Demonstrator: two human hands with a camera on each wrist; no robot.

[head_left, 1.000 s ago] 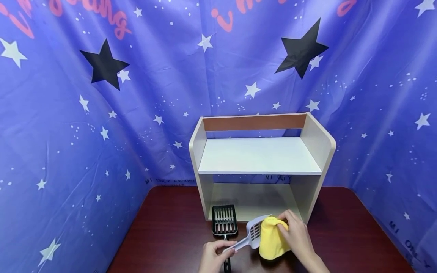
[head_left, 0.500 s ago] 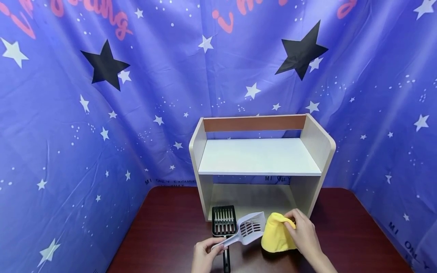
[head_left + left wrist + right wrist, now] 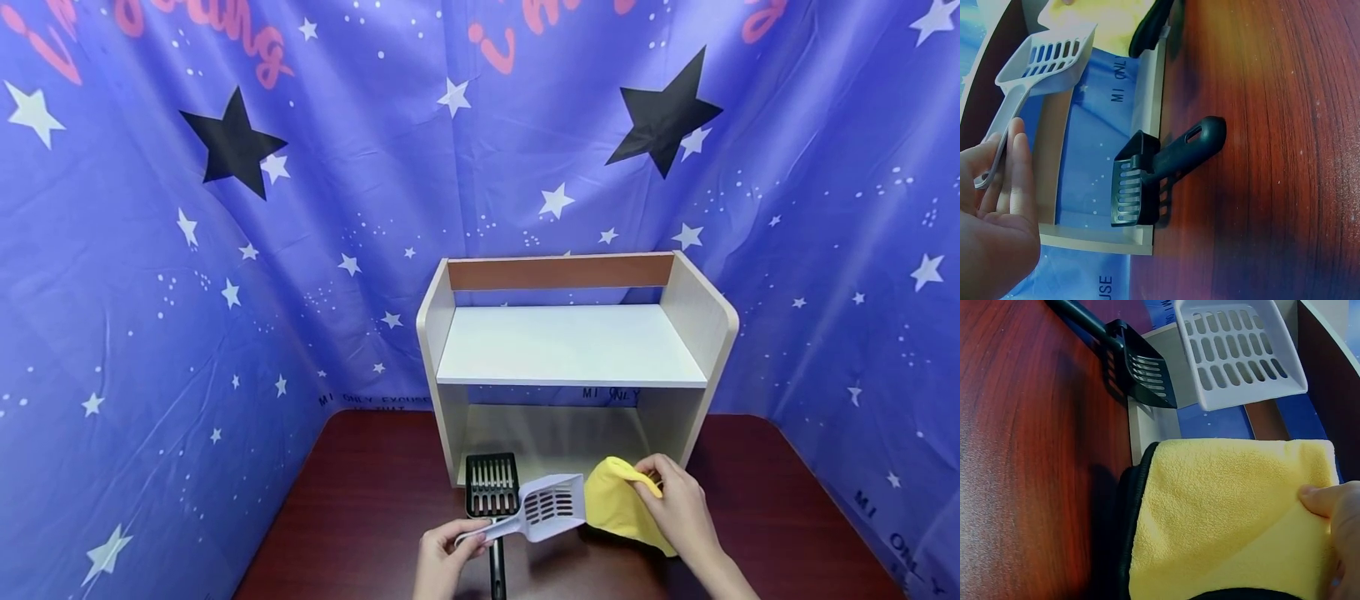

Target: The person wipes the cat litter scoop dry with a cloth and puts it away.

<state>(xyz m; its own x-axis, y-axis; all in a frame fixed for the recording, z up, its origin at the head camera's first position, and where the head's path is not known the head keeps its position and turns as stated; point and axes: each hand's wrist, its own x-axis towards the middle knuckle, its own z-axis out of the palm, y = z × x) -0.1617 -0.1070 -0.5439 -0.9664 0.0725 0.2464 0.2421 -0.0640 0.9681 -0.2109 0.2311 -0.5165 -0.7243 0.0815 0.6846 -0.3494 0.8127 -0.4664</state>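
Note:
My left hand (image 3: 444, 554) pinches the handle of a pale lavender slotted litter scoop (image 3: 553, 506), held above the table with its head toward the right. In the left wrist view the scoop (image 3: 1054, 59) tilts upward from the fingers. My right hand (image 3: 678, 504) pinches the upper edge of a yellow cloth (image 3: 618, 504) with a dark border. The cloth (image 3: 1229, 512) hangs down beside the scoop's front edge; whether they touch I cannot tell. A black slotted scoop (image 3: 492, 487) lies on the table, its handle (image 3: 1194, 147) pointing toward me, partly behind the lavender scoop's handle.
A two-level shelf unit (image 3: 572, 346) with pale side panels stands at the back of the dark red wooden table (image 3: 360, 517). The black scoop's head lies against its lower front edge. A blue star-printed curtain (image 3: 360, 208) hangs behind and along both sides.
The cloth has moved right, away from the lavender scoop's slots, with my right hand. My left hand and the scoop have shifted left, and the scoop's head has turned to face up more.

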